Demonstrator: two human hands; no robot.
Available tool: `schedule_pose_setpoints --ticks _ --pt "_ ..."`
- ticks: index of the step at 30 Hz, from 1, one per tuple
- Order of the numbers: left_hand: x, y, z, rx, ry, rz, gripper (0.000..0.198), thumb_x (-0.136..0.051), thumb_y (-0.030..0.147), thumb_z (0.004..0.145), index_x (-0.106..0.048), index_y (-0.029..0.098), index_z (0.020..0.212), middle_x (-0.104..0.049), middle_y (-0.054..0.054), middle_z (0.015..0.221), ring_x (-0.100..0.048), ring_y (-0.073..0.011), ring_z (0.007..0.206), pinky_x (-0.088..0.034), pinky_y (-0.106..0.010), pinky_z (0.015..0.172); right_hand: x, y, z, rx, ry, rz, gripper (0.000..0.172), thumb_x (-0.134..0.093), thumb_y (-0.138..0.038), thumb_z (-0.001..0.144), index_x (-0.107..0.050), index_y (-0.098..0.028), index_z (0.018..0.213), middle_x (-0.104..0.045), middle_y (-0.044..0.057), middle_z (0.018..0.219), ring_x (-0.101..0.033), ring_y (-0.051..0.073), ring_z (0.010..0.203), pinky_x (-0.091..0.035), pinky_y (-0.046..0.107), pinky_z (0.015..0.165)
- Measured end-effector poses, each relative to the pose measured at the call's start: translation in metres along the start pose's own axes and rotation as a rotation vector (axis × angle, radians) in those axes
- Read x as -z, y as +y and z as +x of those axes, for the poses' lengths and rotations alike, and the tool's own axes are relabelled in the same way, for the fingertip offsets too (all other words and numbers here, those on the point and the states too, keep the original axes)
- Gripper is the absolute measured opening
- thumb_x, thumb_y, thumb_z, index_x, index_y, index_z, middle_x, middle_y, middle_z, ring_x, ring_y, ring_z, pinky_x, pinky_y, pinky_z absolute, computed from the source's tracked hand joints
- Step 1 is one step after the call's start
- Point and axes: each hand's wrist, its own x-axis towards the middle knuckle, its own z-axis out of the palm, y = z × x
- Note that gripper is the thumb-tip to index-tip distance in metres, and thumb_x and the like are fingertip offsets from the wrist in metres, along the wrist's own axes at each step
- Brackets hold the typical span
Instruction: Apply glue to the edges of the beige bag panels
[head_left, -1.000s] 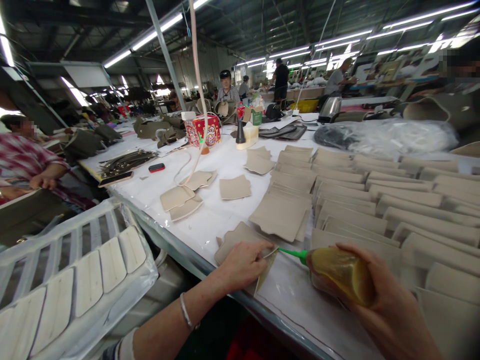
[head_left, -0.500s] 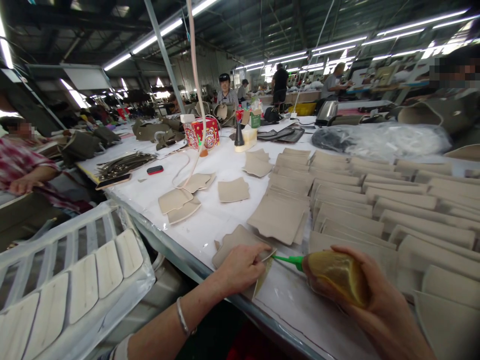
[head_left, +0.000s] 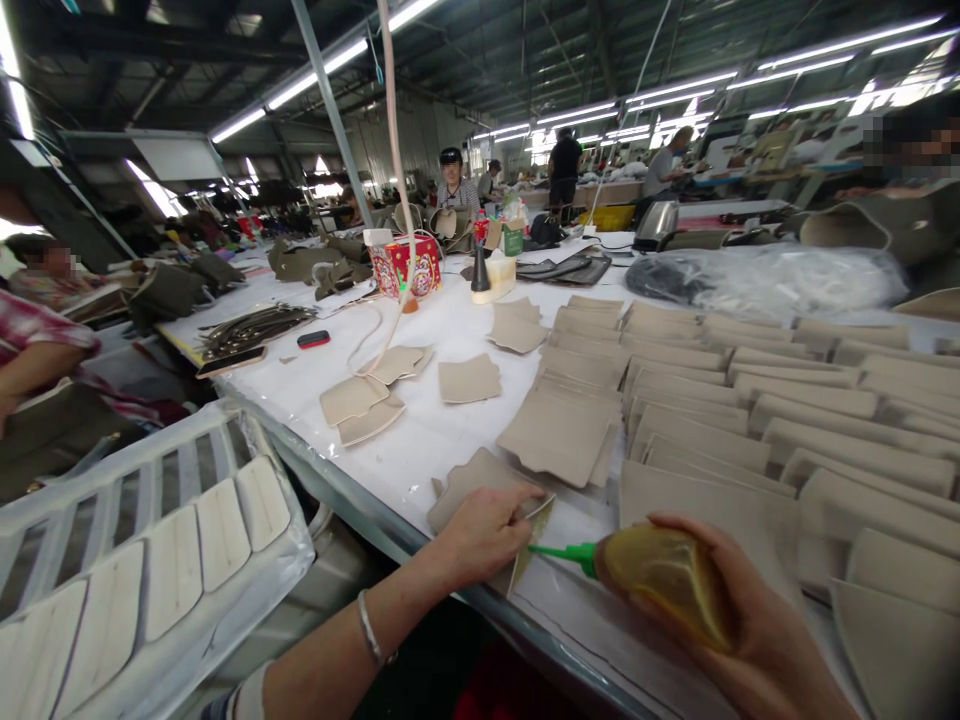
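Note:
My right hand (head_left: 739, 610) is wrapped round a squeeze bottle (head_left: 660, 580) of amber liquid, probably glue, tilted on its side. Its thin green nozzle (head_left: 562, 552) points left, with the tip at the lifted edge of a taupe leather-like panel (head_left: 472, 485). My left hand (head_left: 484, 530) grips that panel near the table's front edge, index finger stretched along its top and the other fingers curled. A strip of the panel's yellowish, glossy underside (head_left: 529, 555) faces the nozzle. Part of the panel is hidden under my left hand.
Overlapping rows of taupe panels (head_left: 697, 430) cover the table's right side. More loose panels (head_left: 469, 380) lie ahead. A rack (head_left: 277, 580) of pale pieces stands at the left. A hose (head_left: 394, 130) hangs down near a red patterned box (head_left: 424, 268). Co-workers sit and stand around.
The bottle and its nozzle tip have moved left and toward me, down along the panel's lifted edge. My left hand stays almost in place on the panel.

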Motion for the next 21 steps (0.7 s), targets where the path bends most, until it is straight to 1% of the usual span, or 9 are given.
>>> schedule_pose_setpoints --ticks 2,5,7,9,11,15,16,19,21 --pt "0.0 0.0 0.0 0.001 0.003 -0.001 0.055 -0.045 0.013 0.075 -0.067 0.023 0.124 -0.066 0.001 0.07 -0.057 -0.0179 0.066 -0.043 -0.025 0.067 0.001 0.006 0.001 0.048 -0.041 0.007 0.045 -0.067 -0.054 0.089 -0.053 -0.03 0.124 -0.063 0.002 0.119 -0.066 0.024 0.099 -0.055 0.029 0.084" --pt "0.0 0.0 0.0 0.005 0.001 -0.006 0.054 -0.045 0.014 0.076 -0.066 0.023 0.125 -0.066 0.001 0.07 -0.057 -0.018 0.065 -0.043 -0.026 0.067 0.005 0.011 0.003 0.057 0.027 -0.049 0.046 -0.066 -0.054 0.089 -0.053 -0.029 0.125 -0.066 0.002 0.115 -0.068 0.023 0.093 -0.057 0.026 0.077" --pt "0.0 0.001 0.0 0.007 -0.003 -0.011 0.053 -0.044 0.014 0.077 -0.066 0.022 0.125 -0.066 0.001 0.069 -0.057 -0.018 0.065 -0.043 -0.025 0.066 0.006 0.011 0.005 0.077 0.017 -0.064 0.045 -0.068 -0.053 0.088 -0.055 -0.028 0.124 -0.067 0.002 0.112 -0.069 0.024 0.091 -0.058 0.025 0.075" --pt "0.0 0.0 0.0 0.006 -0.004 -0.015 0.054 -0.045 0.014 0.076 -0.066 0.022 0.125 -0.066 0.001 0.07 -0.057 -0.0181 0.065 -0.042 -0.026 0.065 0.007 0.011 0.005 0.084 -0.039 -0.025 0.044 -0.07 -0.051 0.088 -0.057 -0.027 0.122 -0.068 0.003 0.112 -0.07 0.026 0.092 -0.059 0.027 0.077" --pt "-0.001 0.0 0.0 0.004 -0.005 -0.022 0.054 -0.045 0.014 0.076 -0.066 0.021 0.124 -0.066 0.001 0.07 -0.058 -0.0182 0.066 -0.042 -0.026 0.064 0.008 0.01 0.004 0.074 -0.056 -0.003 0.043 -0.069 -0.05 0.088 -0.058 -0.026 0.121 -0.068 0.004 0.114 -0.069 0.028 0.094 -0.059 0.03 0.08" --pt "-0.001 -0.001 0.001 -0.003 -0.002 -0.035 0.054 -0.045 0.014 0.076 -0.066 0.02 0.125 -0.065 0.001 0.068 -0.058 -0.0183 0.066 -0.041 -0.026 0.064 0.006 0.01 0.001 0.091 0.005 -0.057 0.044 -0.069 -0.05 0.088 -0.055 -0.028 0.124 -0.067 0.003 0.116 -0.069 0.025 0.093 -0.059 0.027 0.076" --pt "-0.001 -0.001 0.0 -0.004 -0.001 -0.037 0.054 -0.045 0.014 0.076 -0.066 0.02 0.125 -0.064 0.001 0.068 -0.058 -0.0183 0.066 -0.041 -0.026 0.065 0.005 0.009 0.0 0.087 -0.007 -0.05 0.044 -0.069 -0.05 0.088 -0.055 -0.029 0.124 -0.067 0.003 0.116 -0.069 0.025 0.094 -0.059 0.027 0.077" --pt "0.0 0.0 -0.001 0.002 -0.009 -0.046 0.054 -0.045 0.014 0.075 -0.066 0.02 0.125 -0.063 0.002 0.067 -0.057 -0.018 0.065 -0.041 -0.026 0.064 0.0 0.006 -0.006 -0.009 -0.079 0.059 0.048 -0.07 -0.054 0.086 -0.054 -0.028 0.124 -0.067 0.004 0.113 -0.069 0.027 0.094 -0.059 0.028 0.08" --pt "0.001 0.001 -0.001 0.008 -0.01 -0.046 0.054 -0.045 0.014 0.075 -0.066 0.02 0.125 -0.062 0.002 0.066 -0.055 -0.0178 0.064 -0.04 -0.026 0.063 -0.001 0.006 -0.01 -0.106 -0.128 0.135 0.055 -0.07 -0.058 0.085 -0.052 -0.026 0.126 -0.069 0.005 0.11 -0.07 0.028 0.093 -0.06 0.028 0.076"
